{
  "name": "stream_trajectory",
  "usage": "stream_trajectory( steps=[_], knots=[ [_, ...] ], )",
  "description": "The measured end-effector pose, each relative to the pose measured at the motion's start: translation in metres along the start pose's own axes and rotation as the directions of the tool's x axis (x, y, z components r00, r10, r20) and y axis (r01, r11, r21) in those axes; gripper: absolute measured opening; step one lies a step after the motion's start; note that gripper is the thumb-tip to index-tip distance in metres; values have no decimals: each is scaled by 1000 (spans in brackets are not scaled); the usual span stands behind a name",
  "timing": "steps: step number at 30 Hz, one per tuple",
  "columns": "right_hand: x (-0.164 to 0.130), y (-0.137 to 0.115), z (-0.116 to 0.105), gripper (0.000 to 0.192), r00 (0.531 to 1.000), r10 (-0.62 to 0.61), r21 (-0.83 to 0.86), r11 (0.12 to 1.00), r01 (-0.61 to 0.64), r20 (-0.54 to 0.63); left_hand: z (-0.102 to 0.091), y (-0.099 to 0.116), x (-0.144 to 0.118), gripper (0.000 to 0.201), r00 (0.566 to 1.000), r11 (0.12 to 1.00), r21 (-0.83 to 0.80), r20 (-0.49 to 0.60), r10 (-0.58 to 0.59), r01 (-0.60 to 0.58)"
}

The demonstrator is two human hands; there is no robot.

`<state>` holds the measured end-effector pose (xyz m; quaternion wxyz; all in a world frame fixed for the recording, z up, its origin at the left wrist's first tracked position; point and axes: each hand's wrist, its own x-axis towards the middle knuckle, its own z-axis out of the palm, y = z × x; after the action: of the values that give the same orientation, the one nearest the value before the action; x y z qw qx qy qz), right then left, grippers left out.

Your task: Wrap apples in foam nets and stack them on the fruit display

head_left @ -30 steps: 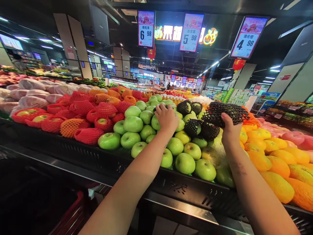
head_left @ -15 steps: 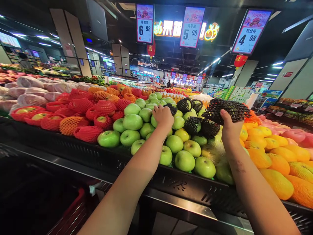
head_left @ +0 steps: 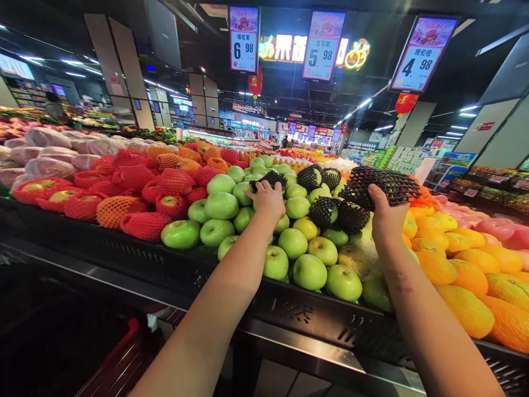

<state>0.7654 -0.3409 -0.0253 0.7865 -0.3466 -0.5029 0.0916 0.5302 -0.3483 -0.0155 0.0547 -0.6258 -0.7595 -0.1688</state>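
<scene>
My left hand (head_left: 269,202) reaches over a pile of green apples (head_left: 221,205) on the display shelf. Its fingers are closed on a black foam net sleeve (head_left: 270,178); the hand hides whether an apple is inside. My right hand (head_left: 384,218) is raised over the right side of the pile and grips a bunch of black foam nets (head_left: 382,186). Between the two hands lie a few apples wrapped in black nets (head_left: 326,210).
Red and orange netted apples (head_left: 136,190) lie to the left, yellow-orange melons (head_left: 467,309) to the right. The black shelf edge (head_left: 306,320) runs along the front. Price signs (head_left: 243,39) hang overhead. A red basket (head_left: 124,364) sits low on the left.
My left hand has drawn back toward the left across the apples, bringing a black net sleeve with it. My right hand holds the bunch of nets in nearly the same spot.
</scene>
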Motion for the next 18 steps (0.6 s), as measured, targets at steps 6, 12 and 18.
stream_trajectory(
  steps=[6,12,18],
  knots=[
    [-2,-3,0,54,1000,15,-14,1000,-15,7,-5,-8,0,60,996,999,-38,-88,32,-35],
    [-3,-5,0,47,1000,2,-37,999,-2,13,-15,-15,3,76,995,995,-89,-99,32,-41],
    [0,0,-1,54,998,41,-29,999,-40,36,-16,-16,8,81,993,917,-395,-114,8,-53]
  ],
)
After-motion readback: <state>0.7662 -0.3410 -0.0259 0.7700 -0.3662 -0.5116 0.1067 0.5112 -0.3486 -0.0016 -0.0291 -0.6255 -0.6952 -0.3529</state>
